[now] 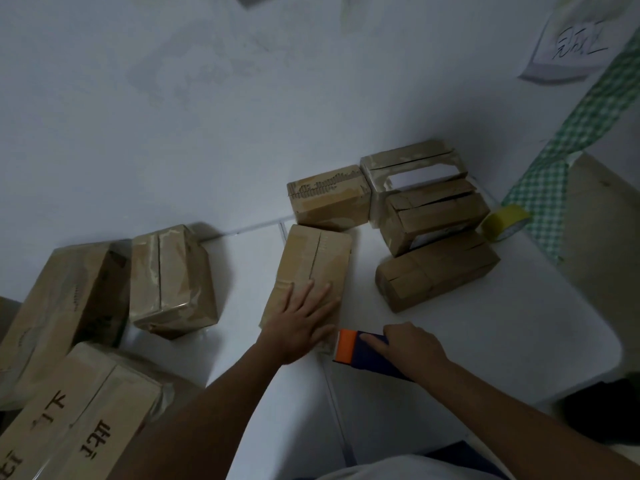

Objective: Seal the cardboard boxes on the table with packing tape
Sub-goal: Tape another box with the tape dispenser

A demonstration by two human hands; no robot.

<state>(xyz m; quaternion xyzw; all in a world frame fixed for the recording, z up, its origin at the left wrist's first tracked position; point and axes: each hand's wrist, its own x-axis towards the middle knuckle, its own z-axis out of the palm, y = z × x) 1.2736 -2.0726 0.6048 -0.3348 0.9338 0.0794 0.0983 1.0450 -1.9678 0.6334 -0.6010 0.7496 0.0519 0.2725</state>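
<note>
At the middle of the white worktop (467, 341) lay the cardboard box (311, 271), long side running away from the person, seam on top. The left hand (301, 320) pressed flat on its near end, fingers straight and spread, holding nothing! Just beside that end, to the right, sat the tape dispenser (360, 351), its orange head right up against the box's near corner. The right hand (412, 348) had it in a firm grip, fingers curled round the blue body, index finger laid along the top. Off to the far right, four more boxes (429, 223) were clustered, a yellow tape roll (504, 221) beside them. Taped boxes (173, 278) were grouped on the left.
</note>
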